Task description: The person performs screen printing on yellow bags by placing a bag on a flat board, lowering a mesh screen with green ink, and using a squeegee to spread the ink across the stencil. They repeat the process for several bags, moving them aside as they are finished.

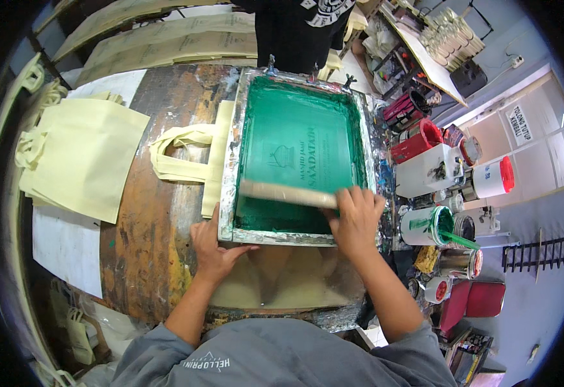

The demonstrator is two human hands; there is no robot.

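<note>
- While the right hand [357, 220] grips a squeegee [288, 193] across the green screen [302, 138], the left hand [211, 250], fingers spread, touches the near-left corner of the frame [282, 238].
- A pale yellow bag [217, 158] juts from under the frame onto the desk [146, 245].

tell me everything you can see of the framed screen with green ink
The framed screen is rectangular, with a pale, ink-stained rim and an inner sheet smeared green, darker along the edges. An emblem and lettering show near the middle. It lies roughly flat above the worn table, over a cream bag whose handle side sticks out at left. Metal fasteners stand at its far edge. The left hand spans its near left corner; a pale bar, gripped by the right hand, crosses its near part.
</note>
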